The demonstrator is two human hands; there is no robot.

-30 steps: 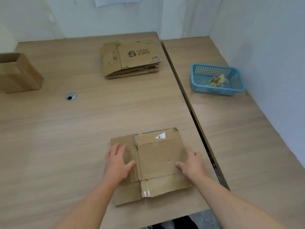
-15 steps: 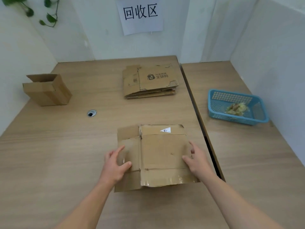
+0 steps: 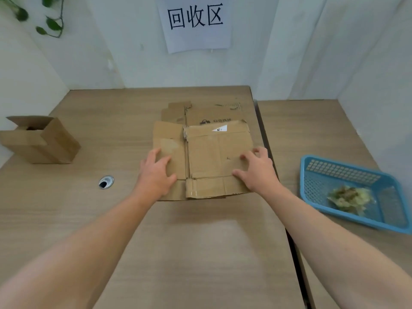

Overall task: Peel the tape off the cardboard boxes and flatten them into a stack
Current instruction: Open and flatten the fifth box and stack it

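Observation:
A flattened cardboard box [image 3: 214, 152] with a small white label and a strip of clear tape along its near flap is held just in front of me. Its far edge overlaps the stack of flattened boxes [image 3: 214, 113] at the back of the table. My left hand [image 3: 156, 172] holds the box at its left edge. My right hand [image 3: 256, 170] holds the right edge, fingers slightly curled. An upright open cardboard box [image 3: 44, 143] stands at the far left.
A blue plastic basket [image 3: 316, 181] holding crumpled tape sits on the right-hand table. A round cable hole [image 3: 106, 182] lies left of my hands. A dark gap [image 3: 292, 246] separates the two tables. White walls with a paper sign [image 3: 196, 23] close off the back.
Both hands have carried the flattened box away from the near table edge toward the back, and its far edge now overlaps the stack. My view has tilted upward.

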